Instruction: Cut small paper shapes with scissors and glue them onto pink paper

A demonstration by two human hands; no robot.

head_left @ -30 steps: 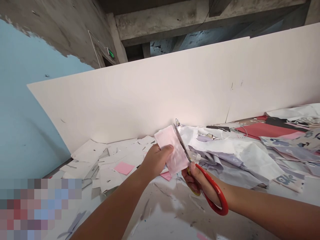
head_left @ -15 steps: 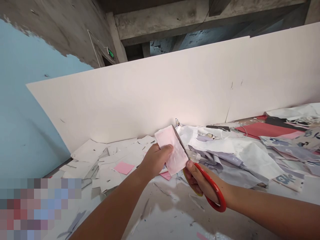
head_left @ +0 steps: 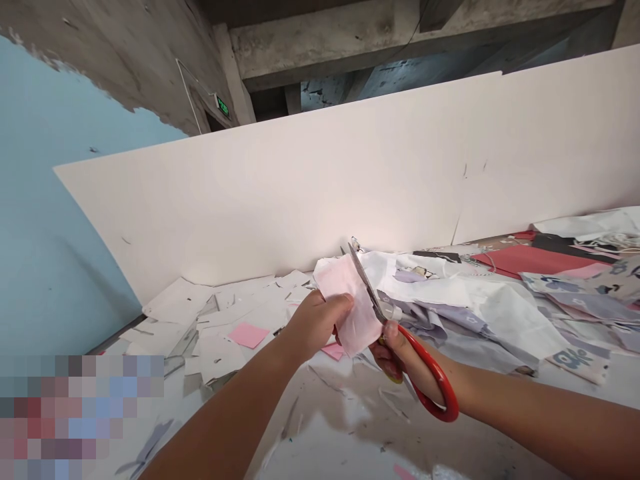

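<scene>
Pink piece [head_left: 357, 323] pinched in left hand [head_left: 323, 320], red-handled scissors [head_left: 447, 383] gripped in right hand [head_left: 403, 353], piece's edge between blades [head_left: 369, 285], white scraps [head_left: 175, 300] beyond left hand

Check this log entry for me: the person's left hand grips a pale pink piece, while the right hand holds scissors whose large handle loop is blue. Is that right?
Not quite: the large handle loop is red, not blue, as the head view shows. The rest stands: the left hand grips the pale pink piece, and the right hand holds the scissors.
</scene>
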